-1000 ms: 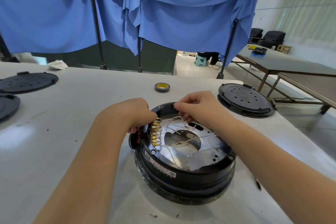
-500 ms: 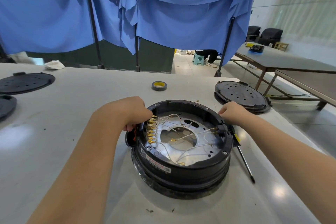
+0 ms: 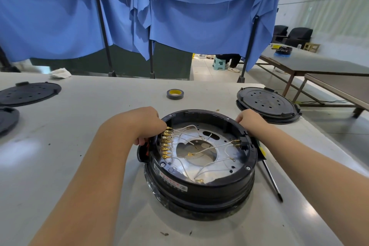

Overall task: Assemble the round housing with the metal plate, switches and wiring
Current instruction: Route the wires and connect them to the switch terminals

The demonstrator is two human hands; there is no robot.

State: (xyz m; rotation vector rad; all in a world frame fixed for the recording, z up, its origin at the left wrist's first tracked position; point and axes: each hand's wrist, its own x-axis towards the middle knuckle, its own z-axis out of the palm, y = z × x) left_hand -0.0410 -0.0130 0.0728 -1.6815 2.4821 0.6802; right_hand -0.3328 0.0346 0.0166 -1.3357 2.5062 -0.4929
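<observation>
A black round housing (image 3: pixel 199 181) stands on the white table in front of me. Inside it lies a shiny metal plate (image 3: pixel 217 168) with a large centre hole. White wires (image 3: pixel 211 147) cross the plate to a column of gold terminals (image 3: pixel 166 147) on the left inner wall and a terminal at the right wall. My left hand (image 3: pixel 145 124) grips the housing's left rim beside the gold terminals, fingers curled over the edge. My right hand (image 3: pixel 248 119) holds the far right rim with curled fingers.
A screwdriver (image 3: pixel 271 180) with a yellow and black handle lies just right of the housing. A tape roll (image 3: pixel 175 94) sits behind it. A black round cover (image 3: pixel 267 105) lies at the right, two more (image 3: pixel 30 93) at the far left. A white rag (image 3: pixel 60 73) lies far left.
My right hand left the wires at the housing's back and moved to its right rim. My left hand stayed on the left rim. The screwdriver came into view.
</observation>
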